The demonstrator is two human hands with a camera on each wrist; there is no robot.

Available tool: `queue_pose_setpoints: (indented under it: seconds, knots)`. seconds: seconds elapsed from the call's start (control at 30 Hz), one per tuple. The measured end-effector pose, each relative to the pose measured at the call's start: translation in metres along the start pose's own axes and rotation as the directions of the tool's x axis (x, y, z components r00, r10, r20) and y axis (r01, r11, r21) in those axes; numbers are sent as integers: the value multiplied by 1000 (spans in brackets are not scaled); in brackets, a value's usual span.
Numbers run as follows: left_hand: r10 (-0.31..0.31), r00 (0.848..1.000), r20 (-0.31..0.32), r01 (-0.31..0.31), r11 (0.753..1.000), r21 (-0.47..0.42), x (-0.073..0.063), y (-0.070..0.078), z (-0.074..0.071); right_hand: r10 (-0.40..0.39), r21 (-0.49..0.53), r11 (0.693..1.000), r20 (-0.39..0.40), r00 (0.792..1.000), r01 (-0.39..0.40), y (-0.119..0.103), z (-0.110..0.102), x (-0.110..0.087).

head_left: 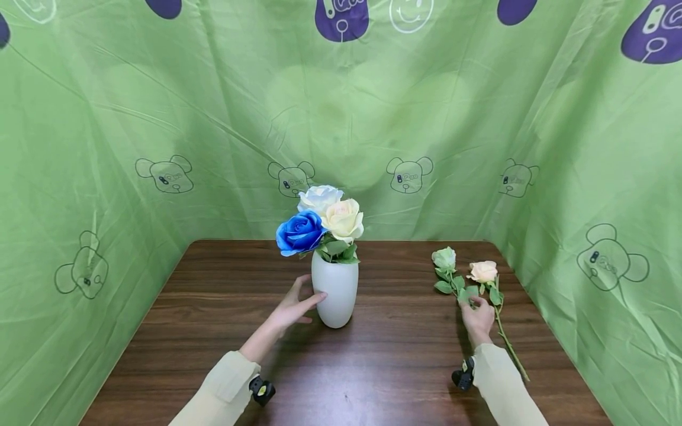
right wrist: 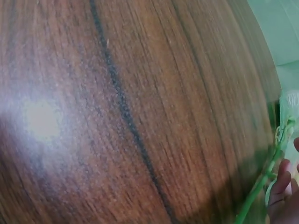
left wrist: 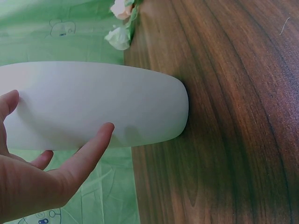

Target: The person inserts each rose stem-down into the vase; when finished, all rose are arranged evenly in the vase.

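Note:
A white vase [head_left: 334, 296] stands upright on the table, holding a blue rose [head_left: 301, 232], a cream rose [head_left: 343, 220] and a pale blue-white rose [head_left: 319, 198]. My left hand [head_left: 290, 307] rests on the vase's left side, fingers spread; in the left wrist view the fingertips touch the white wall. At the right, my right hand [head_left: 478, 319] pinches a pale green-white rose [head_left: 444, 258] by its leafy stem, partly hidden by the hand. A peach rose [head_left: 483, 271] lies just right of that hand. In the right wrist view, a green stem [right wrist: 254, 193] runs beside the fingers.
The brown wooden table [head_left: 213, 307] has its back edge against a green cloth backdrop [head_left: 234, 130] with printed bear heads. More green cloth hangs along both sides.

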State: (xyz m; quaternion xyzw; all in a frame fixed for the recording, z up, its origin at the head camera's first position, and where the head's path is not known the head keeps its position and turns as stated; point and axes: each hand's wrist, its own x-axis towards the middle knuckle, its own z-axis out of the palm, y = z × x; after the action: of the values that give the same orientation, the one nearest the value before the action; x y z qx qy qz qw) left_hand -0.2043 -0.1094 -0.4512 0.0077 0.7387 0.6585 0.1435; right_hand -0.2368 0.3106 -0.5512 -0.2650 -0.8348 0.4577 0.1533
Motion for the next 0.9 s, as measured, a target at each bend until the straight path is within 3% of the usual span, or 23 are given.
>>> queue_pose_setpoints:
  seconds: [0.2,0.4,0.7,0.9]
  knots:
    - [-9,1000,-2,9,1000,6,0,0,0,119,-33,992,23,993,-118,4,-5,-1]
    - [-8,1000,-4,8,1000,9,0,0,-1,86,-101,992,125,988,-73,3,-10,-3]
    - [-8,1000,19,9,1000,-8,-2,3,-2,111,-26,994,269,957,-108,0,-4,-6]
    - [-6,1000,30,6,1000,-15,-4,7,-2,95,4,995,319,943,-102,-3,-2,-7]
